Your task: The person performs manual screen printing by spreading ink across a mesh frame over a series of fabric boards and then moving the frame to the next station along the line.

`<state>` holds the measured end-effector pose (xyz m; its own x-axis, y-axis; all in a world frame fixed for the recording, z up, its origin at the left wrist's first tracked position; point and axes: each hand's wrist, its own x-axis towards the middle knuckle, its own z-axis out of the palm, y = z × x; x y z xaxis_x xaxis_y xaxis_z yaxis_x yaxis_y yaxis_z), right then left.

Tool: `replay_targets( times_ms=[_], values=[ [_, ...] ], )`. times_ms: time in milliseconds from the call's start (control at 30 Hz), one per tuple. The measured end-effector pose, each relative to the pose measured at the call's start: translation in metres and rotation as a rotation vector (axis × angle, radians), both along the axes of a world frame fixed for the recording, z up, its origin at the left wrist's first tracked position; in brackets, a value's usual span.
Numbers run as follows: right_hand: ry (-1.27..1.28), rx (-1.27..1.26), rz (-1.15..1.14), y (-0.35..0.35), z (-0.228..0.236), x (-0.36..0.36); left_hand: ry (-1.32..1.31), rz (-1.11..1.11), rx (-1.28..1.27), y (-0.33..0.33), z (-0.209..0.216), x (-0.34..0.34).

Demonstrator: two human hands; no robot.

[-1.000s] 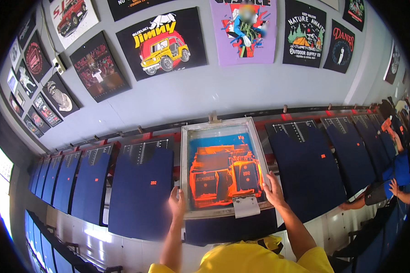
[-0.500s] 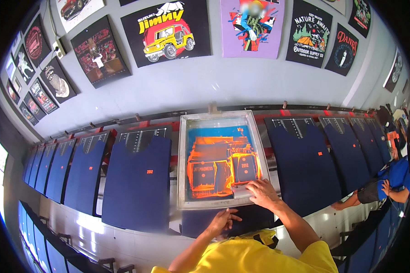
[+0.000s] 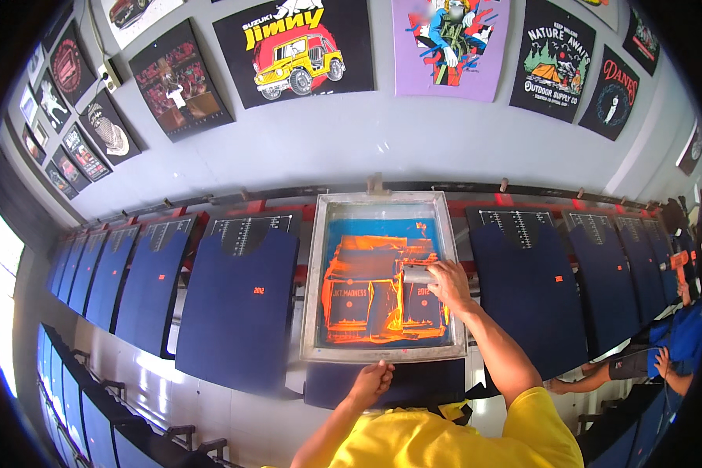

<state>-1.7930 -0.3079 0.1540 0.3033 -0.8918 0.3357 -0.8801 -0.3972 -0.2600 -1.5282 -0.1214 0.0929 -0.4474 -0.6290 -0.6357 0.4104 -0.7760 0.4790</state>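
My right hand (image 3: 450, 285) is wrapped round a squeegee (image 3: 419, 274), a short greyish bar standing on the right half of the mesh. Below it, the printing screen (image 3: 308, 312) lies flat, a pale metal frame around blue mesh streaked with bright orange ink (image 3: 359, 251). Dark stencil blocks show through the ink. My left hand (image 3: 372, 382) is curled into a loose fist by the near edge of the frame; nothing shows in it. Under the screen, a navy shirt (image 3: 343, 390) sticks out at the near side.
Navy shirts on boards stand in a row left (image 3: 238, 312) and right (image 3: 526, 304), several with small orange prints. A rail (image 3: 288, 196) runs behind. Another row (image 3: 78, 405) is at lower left. At the right, a person in a blue shirt (image 3: 682, 335) stands close to the boards.
My right hand has pushed the squeegee away from me, from the near edge up to the middle of the mesh. My left hand's fingers have curled in. The view has shifted slightly.
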Motion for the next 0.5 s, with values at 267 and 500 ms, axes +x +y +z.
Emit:
replay_targets(
  times_ms=[267, 500],
  values=[
    [-0.171, 0.721, -0.104, -0.084, 0.028, -0.032, -0.007, -0.029, -0.062, 0.004, -0.001, 0.001],
    [-0.037, 0.504, 0.049, 0.034, 0.034, -0.017, -0.074, -0.148, -0.253, 0.009, 0.033, 0.015]
  ],
)
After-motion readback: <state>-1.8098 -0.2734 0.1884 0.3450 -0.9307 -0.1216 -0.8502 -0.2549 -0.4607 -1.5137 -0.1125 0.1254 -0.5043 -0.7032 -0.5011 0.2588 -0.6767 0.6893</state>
